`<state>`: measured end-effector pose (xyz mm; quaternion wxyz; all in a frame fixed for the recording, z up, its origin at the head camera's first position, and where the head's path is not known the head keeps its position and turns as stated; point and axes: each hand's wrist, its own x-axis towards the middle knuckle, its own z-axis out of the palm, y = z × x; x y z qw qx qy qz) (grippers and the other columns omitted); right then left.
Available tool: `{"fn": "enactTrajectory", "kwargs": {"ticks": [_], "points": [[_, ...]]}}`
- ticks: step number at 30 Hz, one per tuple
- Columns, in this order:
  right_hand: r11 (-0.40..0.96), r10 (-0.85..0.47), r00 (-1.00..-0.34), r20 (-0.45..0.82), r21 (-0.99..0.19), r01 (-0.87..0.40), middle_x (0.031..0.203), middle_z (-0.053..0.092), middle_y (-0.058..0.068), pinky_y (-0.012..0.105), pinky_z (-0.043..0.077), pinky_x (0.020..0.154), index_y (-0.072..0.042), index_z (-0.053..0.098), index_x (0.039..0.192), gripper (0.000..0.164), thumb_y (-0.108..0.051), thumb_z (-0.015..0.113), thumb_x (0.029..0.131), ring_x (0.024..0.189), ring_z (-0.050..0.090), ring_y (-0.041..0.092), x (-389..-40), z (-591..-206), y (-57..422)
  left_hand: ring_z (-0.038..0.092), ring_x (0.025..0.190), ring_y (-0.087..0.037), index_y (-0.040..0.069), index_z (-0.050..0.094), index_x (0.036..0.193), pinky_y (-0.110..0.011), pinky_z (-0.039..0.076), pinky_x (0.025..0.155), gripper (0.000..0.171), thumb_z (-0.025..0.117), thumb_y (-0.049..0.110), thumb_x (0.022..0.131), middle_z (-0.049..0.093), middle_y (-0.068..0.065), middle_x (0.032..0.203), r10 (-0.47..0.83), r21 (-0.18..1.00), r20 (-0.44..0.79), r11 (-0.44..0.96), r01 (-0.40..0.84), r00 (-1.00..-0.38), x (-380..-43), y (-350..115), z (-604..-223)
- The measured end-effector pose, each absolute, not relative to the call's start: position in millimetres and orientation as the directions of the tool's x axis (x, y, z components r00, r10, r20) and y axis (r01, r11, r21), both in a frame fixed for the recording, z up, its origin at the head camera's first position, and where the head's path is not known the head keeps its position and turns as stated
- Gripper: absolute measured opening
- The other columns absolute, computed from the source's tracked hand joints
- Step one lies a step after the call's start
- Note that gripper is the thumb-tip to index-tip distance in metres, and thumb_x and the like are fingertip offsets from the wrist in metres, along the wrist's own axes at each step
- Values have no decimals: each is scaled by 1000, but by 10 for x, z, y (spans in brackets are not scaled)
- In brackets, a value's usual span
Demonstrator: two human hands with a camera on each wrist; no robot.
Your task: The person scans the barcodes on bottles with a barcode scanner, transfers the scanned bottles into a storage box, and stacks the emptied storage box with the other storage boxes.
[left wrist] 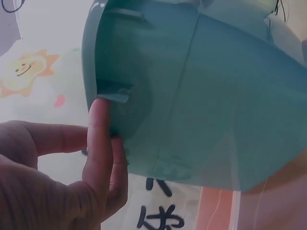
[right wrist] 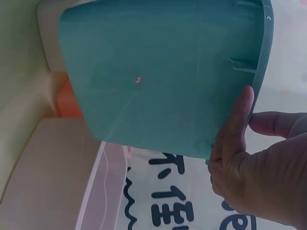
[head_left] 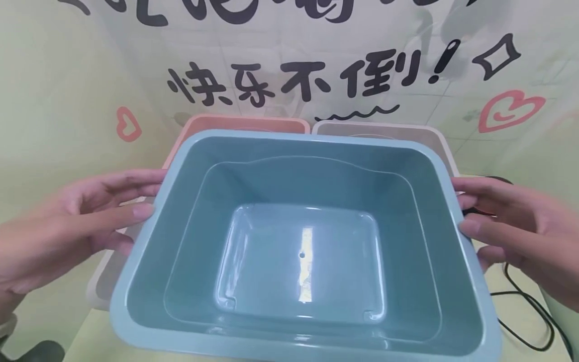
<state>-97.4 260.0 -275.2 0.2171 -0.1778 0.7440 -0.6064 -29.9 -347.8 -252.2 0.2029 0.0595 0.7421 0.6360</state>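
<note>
A blue-green plastic basin (head_left: 298,176) fills the middle of the head view, tilted so that its hollow inside faces me. My left hand (head_left: 90,216) pinches its left rim, thumb on the rim's outer edge and fingers behind. On the opposite side, my right hand (head_left: 520,226) grips the right rim in the same way. Both wrist views look at the basin's outer wall; in the left one, a finger of the left hand (left wrist: 96,167) lies under the rim by a small rib. The right hand (right wrist: 249,153) has its fingers against the outer wall below the rim.
Behind the basin stand a pink bin (head_left: 253,123) and a grey-white bin (head_left: 384,129), partly hidden. Another pale bin edge (head_left: 101,281) shows at the left. Black cable (head_left: 538,306) lies on the right of the table. A printed sheet (head_left: 280,45) hangs behind.
</note>
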Motion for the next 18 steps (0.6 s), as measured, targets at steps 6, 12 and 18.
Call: {"fn": "enactTrajectory", "kwargs": {"ticks": [6,12,18], "points": [[329,-491,-853,-177,-944,7,140,52,23,57,62,71,-8,37,161,56,-8,56,108,105,68,33,-932,-2489,2218,70,123,-27,4,35,162,-55,63,73,55,41,-6,108,51,-12,161,333,974,-178,195,-117,-926,-366,-3737,-2529],[285,-531,-831,-168,-958,11,137,55,20,55,63,75,-13,45,156,52,-11,61,106,108,68,31,-974,-2466,1952,71,120,-25,4,36,162,-52,64,69,56,40,-8,107,56,-9,158,290,969,-194,206,-137,-937,-414,-4000,-2573],[229,-563,-808,-172,-972,48,138,55,21,57,64,78,-14,48,153,49,-13,62,106,110,69,33,-970,-2420,1681,75,116,-24,2,36,161,-51,64,64,59,34,-15,105,63,-8,152,301,988,-125,124,-91,-945,-439,-4286,-2620]]}}
